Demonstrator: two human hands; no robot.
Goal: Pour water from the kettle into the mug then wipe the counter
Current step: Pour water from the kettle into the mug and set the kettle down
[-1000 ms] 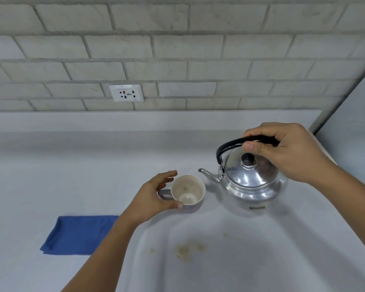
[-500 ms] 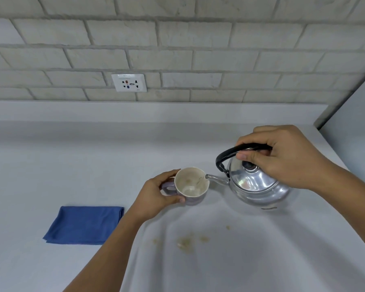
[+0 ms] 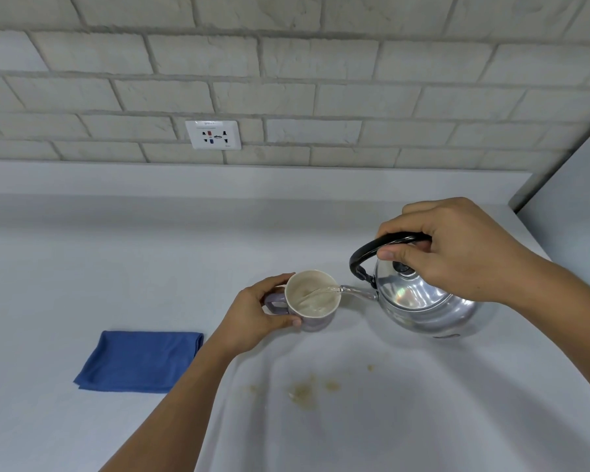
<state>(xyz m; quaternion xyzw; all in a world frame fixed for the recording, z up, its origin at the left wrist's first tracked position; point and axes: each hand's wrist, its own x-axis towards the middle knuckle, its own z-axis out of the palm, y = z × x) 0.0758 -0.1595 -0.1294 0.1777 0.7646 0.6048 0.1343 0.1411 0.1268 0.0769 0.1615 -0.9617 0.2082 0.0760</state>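
A shiny metal kettle [image 3: 423, 303] with a black handle is tilted to the left, its spout over the rim of the mug [image 3: 312, 298]. My right hand [image 3: 457, 247] is closed around the handle. A thin stream of water runs from the spout into the mug, which is pale inside and lilac outside and stands on the counter [image 3: 116, 267]. My left hand [image 3: 256, 316] grips the mug at its handle side. A folded blue cloth [image 3: 140, 361] lies flat on the counter to the left. Brownish stains [image 3: 304, 391] mark the counter in front of the mug.
A white brick wall with a power socket [image 3: 213, 134] rises behind the counter's raised back ledge. A grey panel [image 3: 573, 199] stands at the right end of the counter.
The kettle has tipped further to the left and its spout has reached the mug's rim. Water now flows into the mug. My left hand has closed on the mug.
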